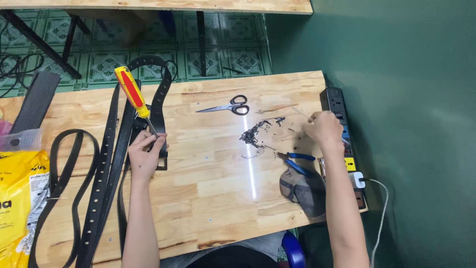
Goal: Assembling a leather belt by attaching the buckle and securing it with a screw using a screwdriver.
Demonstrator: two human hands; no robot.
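Near edge, 8 o'clock: black belts [94,198] lie in loops over the left of the wooden table [223,198], beside a yellow plastic bag [17,198] at the far left. At 5 o'clock sits a grey cloth pouch [302,191], with blue-handled pliers [297,161] just above it. We have our left hand [145,155] at 9 o'clock, fingers closed around the shaft of a yellow-and-red screwdriver [133,97], tip down on the belt end with the buckle [159,149], handle tilting to 11. Our right hand [325,130] at 2 o'clock has fingertips pinched on a thin stick [301,113]. A pile of dark scraps [255,134] lies just left of it. A black power strip [342,124] runs along the right edge. Farther, at 12 o'clock, are black-handled scissors [225,106].
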